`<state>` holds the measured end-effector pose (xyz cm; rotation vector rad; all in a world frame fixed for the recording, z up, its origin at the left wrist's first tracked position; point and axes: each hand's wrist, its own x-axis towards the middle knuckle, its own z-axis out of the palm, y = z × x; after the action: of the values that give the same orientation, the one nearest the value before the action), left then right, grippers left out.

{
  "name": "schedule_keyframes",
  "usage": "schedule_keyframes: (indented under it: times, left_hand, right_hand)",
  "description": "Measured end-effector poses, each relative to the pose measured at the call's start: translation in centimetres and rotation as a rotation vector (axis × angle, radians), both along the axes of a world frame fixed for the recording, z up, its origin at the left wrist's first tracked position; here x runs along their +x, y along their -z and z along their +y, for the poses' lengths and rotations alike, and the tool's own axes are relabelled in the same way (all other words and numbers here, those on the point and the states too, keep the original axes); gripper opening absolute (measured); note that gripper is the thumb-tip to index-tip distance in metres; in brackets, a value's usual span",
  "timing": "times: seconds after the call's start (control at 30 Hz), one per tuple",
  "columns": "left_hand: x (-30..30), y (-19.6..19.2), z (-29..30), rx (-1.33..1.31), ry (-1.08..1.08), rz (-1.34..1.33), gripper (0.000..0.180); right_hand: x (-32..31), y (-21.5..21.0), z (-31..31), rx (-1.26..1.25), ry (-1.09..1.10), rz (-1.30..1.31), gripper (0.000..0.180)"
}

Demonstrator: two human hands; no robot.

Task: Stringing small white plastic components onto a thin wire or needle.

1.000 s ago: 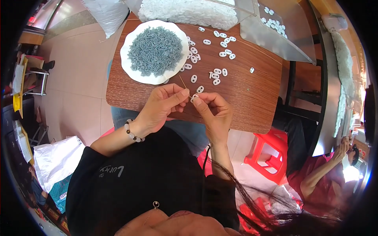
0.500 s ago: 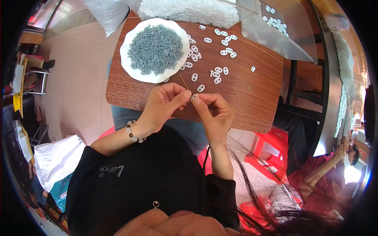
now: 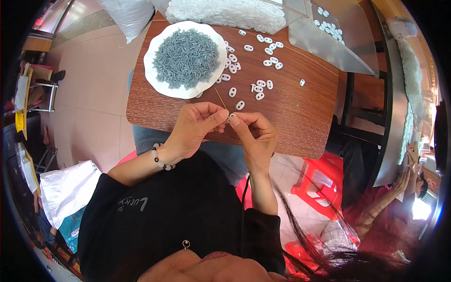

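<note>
Above the near edge of the brown table, my left hand [image 3: 195, 127] pinches a thin brass-coloured rod [image 3: 220, 97] between thumb and fingers. Its free end points up and to the left. Close beside it, my right hand [image 3: 256, 138] is closed on a small white oval piece [image 3: 231, 117], mostly hidden by the thumb and fingertips. The fingertips of both hands nearly meet there. Just beyond lies a loose white two-hole oval piece [image 3: 240, 105]. A scalloped white plate [image 3: 151, 81] at the far left holds a heap of small blue-grey ridged rods [image 3: 185, 58].
Several more white two-hole pieces [image 3: 258, 89] lie scattered on the wooden table [image 3: 300, 127]. A clear bin of white pieces [image 3: 225, 16] and a metal tray [image 3: 324, 51] stand at the back. Right are a red stool [image 3: 312, 188] and a co-worker's arm [image 3: 376, 211].
My two hands keep almost the same place and grip, with the rod and white piece still between them. At the right, the co-worker's hands have shifted.
</note>
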<state>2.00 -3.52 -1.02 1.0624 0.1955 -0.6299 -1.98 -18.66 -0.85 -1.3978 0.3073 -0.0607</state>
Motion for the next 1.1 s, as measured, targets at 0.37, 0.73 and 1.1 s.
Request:
schedule_keyframes:
  times: [0.37,0.73,1.1]
  left_hand:
    - [-0.29,0.15,-0.38,-0.038,-0.031,-0.032,0.013]
    - [-0.24,-0.16,-0.17,-0.131,-0.026,0.061,0.020]
    - [-0.28,0.26,-0.42,-0.016,-0.035,-0.053,0.017]
  right_hand:
    - [-0.21,-0.11,0.16,-0.043,0.016,-0.028,0.009]
    - [0.05,-0.07,0.04,0.066,0.040,-0.023,0.010]
    - [0.03,-0.44,0.16,0.052,0.029,-0.011,0.008]
